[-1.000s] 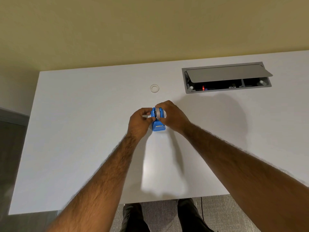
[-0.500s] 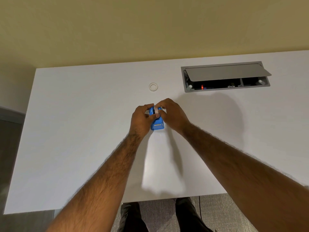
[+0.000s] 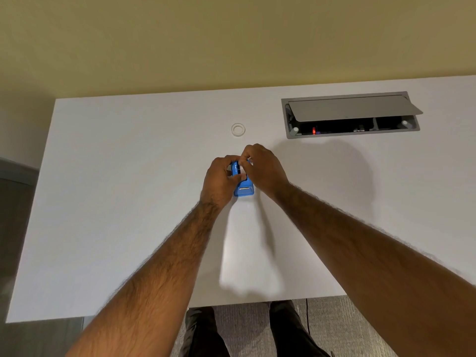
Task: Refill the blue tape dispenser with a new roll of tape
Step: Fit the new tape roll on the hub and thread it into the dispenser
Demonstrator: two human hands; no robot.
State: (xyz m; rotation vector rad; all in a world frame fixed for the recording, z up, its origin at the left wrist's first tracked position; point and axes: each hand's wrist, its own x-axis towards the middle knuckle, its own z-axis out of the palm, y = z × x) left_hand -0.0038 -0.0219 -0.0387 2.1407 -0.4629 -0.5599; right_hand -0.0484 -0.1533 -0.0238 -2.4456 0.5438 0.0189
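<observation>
The blue tape dispenser stands on the white desk near its middle, its metal cutter end facing me. My left hand grips the dispenser's left side. My right hand covers its right side and top, fingertips pinched over the wheel area. Whether a tape roll sits inside is hidden by my fingers. A small white ring, a tape core or roll, lies flat on the desk just beyond my hands.
An open grey cable box with a raised lid is set into the desk at the back right, a red light inside. A beige wall runs behind the desk. My legs and grey carpet show below the near edge.
Both hands have closed in tighter over the dispenser's top. The white strip seen by my left fingers a second ago is no longer visible. The dispenser has stayed in place.
</observation>
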